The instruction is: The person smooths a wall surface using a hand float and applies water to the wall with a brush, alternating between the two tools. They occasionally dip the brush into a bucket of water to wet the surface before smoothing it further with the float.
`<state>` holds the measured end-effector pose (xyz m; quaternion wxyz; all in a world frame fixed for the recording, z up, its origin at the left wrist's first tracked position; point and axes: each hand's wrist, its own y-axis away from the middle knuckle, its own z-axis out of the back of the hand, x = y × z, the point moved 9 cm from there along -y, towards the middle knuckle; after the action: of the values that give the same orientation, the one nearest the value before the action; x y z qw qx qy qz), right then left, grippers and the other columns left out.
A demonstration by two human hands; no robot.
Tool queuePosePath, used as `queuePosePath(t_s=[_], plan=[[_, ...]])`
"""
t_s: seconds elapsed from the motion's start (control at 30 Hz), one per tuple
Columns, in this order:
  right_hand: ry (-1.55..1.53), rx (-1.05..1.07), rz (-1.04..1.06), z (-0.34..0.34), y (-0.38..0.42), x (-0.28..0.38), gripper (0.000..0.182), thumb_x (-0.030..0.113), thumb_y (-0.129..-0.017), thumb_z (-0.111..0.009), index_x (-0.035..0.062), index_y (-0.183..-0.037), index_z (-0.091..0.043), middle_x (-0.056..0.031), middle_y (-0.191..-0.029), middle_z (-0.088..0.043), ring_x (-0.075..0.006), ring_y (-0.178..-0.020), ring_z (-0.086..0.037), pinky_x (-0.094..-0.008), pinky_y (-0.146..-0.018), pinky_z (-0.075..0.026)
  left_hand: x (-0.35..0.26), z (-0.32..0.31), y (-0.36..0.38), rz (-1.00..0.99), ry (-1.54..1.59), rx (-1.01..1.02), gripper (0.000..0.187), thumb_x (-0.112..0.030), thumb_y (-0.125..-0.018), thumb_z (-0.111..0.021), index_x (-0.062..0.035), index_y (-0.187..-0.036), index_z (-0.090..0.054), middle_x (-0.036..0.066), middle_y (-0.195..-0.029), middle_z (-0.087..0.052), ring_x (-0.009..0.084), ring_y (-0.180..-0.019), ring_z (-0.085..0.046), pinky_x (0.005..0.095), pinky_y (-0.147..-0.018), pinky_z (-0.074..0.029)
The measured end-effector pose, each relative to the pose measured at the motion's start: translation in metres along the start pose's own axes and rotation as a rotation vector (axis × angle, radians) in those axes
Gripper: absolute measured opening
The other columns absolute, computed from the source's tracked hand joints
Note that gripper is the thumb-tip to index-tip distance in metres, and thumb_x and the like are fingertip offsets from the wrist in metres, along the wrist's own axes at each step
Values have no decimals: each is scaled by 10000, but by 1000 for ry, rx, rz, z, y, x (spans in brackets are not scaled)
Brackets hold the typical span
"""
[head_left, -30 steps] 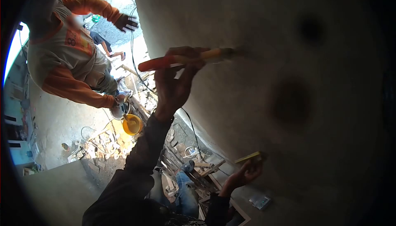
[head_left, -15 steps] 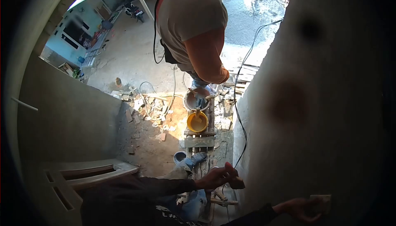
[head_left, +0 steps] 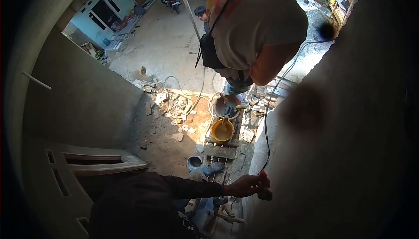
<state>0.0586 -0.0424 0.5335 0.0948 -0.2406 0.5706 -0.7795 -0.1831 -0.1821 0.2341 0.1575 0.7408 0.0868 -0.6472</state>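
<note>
My left hand (head_left: 245, 186) reaches out in a dark sleeve close beside the grey plastered wall (head_left: 301, 165). Its fingers are closed on a small, shadowed brownish block (head_left: 265, 193), whose exact kind I cannot tell. A black cable (head_left: 267, 136) hangs along the wall edge and runs down to the fingers. My right hand is out of view in the dark lower right.
Below is a plank scaffold (head_left: 220, 151) with a yellow bucket (head_left: 222, 130) and a larger mortar tub (head_left: 227, 106). A grey bucket (head_left: 194, 162) stands beside it. Another person (head_left: 257, 29) stands ahead, close to the wall. Rubble (head_left: 179, 108) covers the ground.
My view has swung, so the scene sits further right. My left hand, still closed on the block, appears further right. My right hand, earlier holding a flat pale piece at the wall, has left view.
</note>
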Motion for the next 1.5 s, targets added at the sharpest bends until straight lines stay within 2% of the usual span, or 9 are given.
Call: queuePosePath(t_s=[0.23, 0.37, 0.4, 0.43, 0.5, 0.77, 0.97, 1.07, 1.5], plan=[[270, 752, 517, -14, 130, -57, 387, 194, -981, -650, -33, -1288, -586, -203, -1202, -644, -309, -1083, -666, -409, -931, -576, -16, -15, 3, 223, 303, -49, 343, -387, -1060, -490, -57, -975, -527, -7, -809, -560, 70, -745, -541, 284, -681, -478], [-6, 661, -682, 94, 160, -120, 495, 167, -988, -640, -54, -1403, -484, -224, -1361, -573, -309, -1210, -596, -400, -1009, -494, -22, -36, 2, 309, 18, 22, 445, -441, -997, -597, -36, -1179, -626, 61, -831, -653, 144, -798, -610, 345, -747, -501], [58, 885, -387, 110, 184, -118, 486, 203, -1018, -579, -34, -1428, -474, -213, -1382, -564, -298, -1291, -534, -409, -1080, -423, -16, -57, 3, 268, 96, 98, 403, -384, -998, -615, -28, -1184, -644, 79, -870, -679, 127, -844, -627, 340, -783, -508], [-331, 513, -1248, 134, 235, -133, 464, 254, -1033, -525, -7, -1416, -496, -173, -1383, -571, -271, -1312, -513, -430, -1088, -404, -11, -81, 8, 248, 144, 206, 345, -328, -1006, -614, -35, -1183, -657, 88, -914, -702, 132, -888, -644, 334, -817, -511], [-1166, 326, -1870, 114, 269, -76, 387, 291, -1020, -524, 49, -1318, -567, -112, -1309, -619, -228, -1153, -612, -416, -981, -491, -41, -121, 17, 263, 135, 443, 329, -267, -1027, -575, -58, -1278, -619, 80, -1126, -691, 144, -1020, -632, 332, -902, -501], [-1762, 556, -2513, 119, 285, -12, 392, 286, -1006, -548, 2, -1275, -553, -146, -1090, -652, -186, -740, -654, -290, -524, -551, -19, -176, 86, 511, 684, 704, 508, -356, -978, -660, 14, -1302, -530, 43, -1194, -629, 129, -1086, -593, 316, -918, -502], [-871, 954, -1998, 168, 276, -87, 370, 241, -941, -683, 15, -1225, -615, -105, -1065, -659, -157, -795, -674, -285, -639, -562, -14, -222, 109, 396, 676, 634, 667, -531, -854, -758, -41, -1260, -557, -6, -975, -591, 74, -794, -501, 247, -687, -440], [-545, 1182, -1052, 174, 232, -100, 322, 279, -968, -617, 45, -1188, -609, 4, -866, -578, -93, -698, -541, -280, -591, -412, -35, -246, 118, 353, 796, 634, 553, -451, -947, -676, -25, -1276, -548, 1, -1019, -626, 87, -888, -606, 271, -749, -518], [-363, 1914, -552, 149, 219, -81, 322, 154, -858, -771, 1, -1104, -632, -7, -884, -649, -91, -738, -623, -288, -672, -506, -78, -164, 59, 63, 690, -102, 453, -341, -1005, -630, -17, -1316, -573, 29, -1175, -652, 88, -1043, -601, 271, -927, -482]])
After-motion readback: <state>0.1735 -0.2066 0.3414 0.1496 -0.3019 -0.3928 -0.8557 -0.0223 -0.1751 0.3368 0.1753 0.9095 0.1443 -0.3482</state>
